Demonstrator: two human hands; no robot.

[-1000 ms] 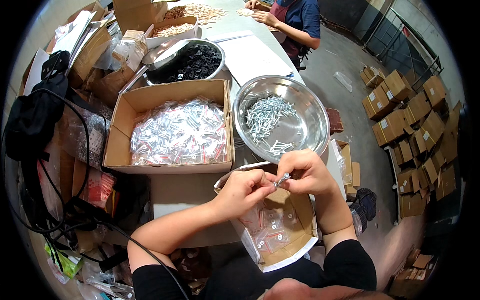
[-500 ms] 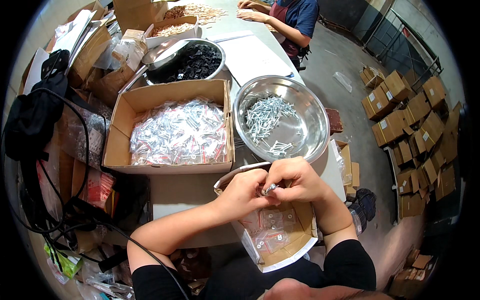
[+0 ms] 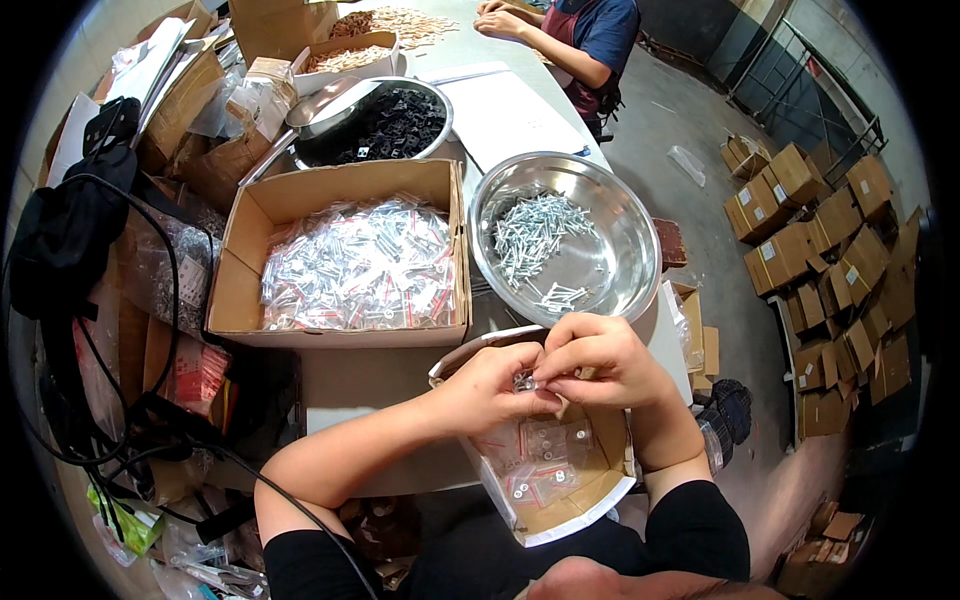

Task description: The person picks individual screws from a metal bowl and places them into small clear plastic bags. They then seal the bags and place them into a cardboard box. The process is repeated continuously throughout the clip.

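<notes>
Head cam here, so going from the fingers out. Left hand [image 3: 492, 385] is curled in with thumb and fingertips pinched on a small shiny bit [image 3: 524, 382], and the right hand [image 3: 603, 364] meets it from the other side, thumb and index nearly closed on the same spot. Looks like metal hardware, maybe in clear plastic, but the fingers cover too much to be sure.

Both hands hover over a small open carton [image 3: 575, 508] sitting tilted at the table's edge, with flat clear baggies [image 3: 543, 452] in it, red strips on them and little pale round pieces showing. Just beyond the hands is a steel bowl [image 3: 632, 245] with a heap of silvery screws [image 3: 538, 232] toward its left side. Left of that bowl there's a big cardboard box [image 3: 240, 250] loaded with filled baggies [image 3: 360, 262]. Behind the box, another metal bowl holds black parts [image 3: 395, 125]. Up at the far end, a co-worker's hands [image 3: 503, 22] are together over the table [image 3: 360, 390], near loose tan pieces [image 3: 415, 25].
</notes>
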